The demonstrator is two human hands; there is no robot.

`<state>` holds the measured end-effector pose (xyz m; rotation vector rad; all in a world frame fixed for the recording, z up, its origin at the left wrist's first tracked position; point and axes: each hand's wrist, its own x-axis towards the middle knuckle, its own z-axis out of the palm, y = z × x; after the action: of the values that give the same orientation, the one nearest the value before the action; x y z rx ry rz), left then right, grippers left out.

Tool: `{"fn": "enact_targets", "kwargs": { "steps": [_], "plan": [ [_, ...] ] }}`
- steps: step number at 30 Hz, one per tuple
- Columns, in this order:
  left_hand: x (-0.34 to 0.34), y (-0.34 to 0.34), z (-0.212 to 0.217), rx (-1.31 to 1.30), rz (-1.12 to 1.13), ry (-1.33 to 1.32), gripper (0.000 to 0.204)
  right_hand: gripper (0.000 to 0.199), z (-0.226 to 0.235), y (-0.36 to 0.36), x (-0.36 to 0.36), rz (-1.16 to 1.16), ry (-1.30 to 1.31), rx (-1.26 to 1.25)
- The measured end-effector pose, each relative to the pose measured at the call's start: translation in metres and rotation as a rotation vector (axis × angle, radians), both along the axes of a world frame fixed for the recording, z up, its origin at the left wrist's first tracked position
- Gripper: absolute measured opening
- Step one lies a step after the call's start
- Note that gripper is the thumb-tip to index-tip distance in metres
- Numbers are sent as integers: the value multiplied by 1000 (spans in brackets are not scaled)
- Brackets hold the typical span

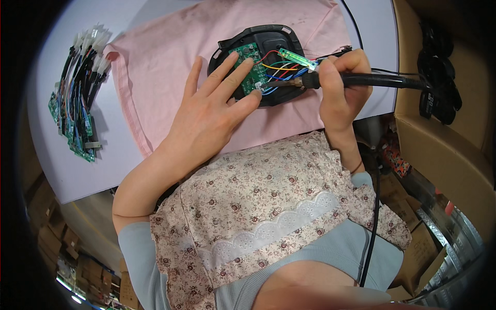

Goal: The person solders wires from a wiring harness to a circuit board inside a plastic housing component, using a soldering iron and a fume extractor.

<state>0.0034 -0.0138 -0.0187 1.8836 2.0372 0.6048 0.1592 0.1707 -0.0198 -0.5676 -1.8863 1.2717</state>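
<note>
White worktop [46, 150], its near edge partly hidden by the flowered apron [248, 191]. Onto the pink cloth [150, 77]: the left hand [206, 106] has its grip spread, fingertips on the green circuit board [252, 77] inside the black shell [266, 39]. Right hand [345, 88] pinches the soldering iron [377, 80], tip at the board, contact too small to tell. A cardboard box [444, 160] borders the worktop's right edge; leftward, bare surface surrounds the wired boards [77, 98], with open room past the cloth's far-left side.
</note>
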Motion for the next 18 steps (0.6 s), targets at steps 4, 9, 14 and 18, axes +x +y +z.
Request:
{"fn": "enact_targets", "kwargs": {
  "steps": [4, 9, 14, 18],
  "plan": [
    [-1, 0, -1, 11, -2, -12, 32, 21, 7, -1, -2, -5, 125, -157],
    [-1, 0, 0, 33, 13, -40, 33, 22, 5, 0, -6, -8, 30, 35],
    [0, 0, 0, 53, 25, -53, 32, 25, 6, -6, -15, 49, 4, 16],
    [-1, 0, 0, 54, 30, -65, 31, 26, 2, -7, -19, 52, -42, 36]
  ]
}}
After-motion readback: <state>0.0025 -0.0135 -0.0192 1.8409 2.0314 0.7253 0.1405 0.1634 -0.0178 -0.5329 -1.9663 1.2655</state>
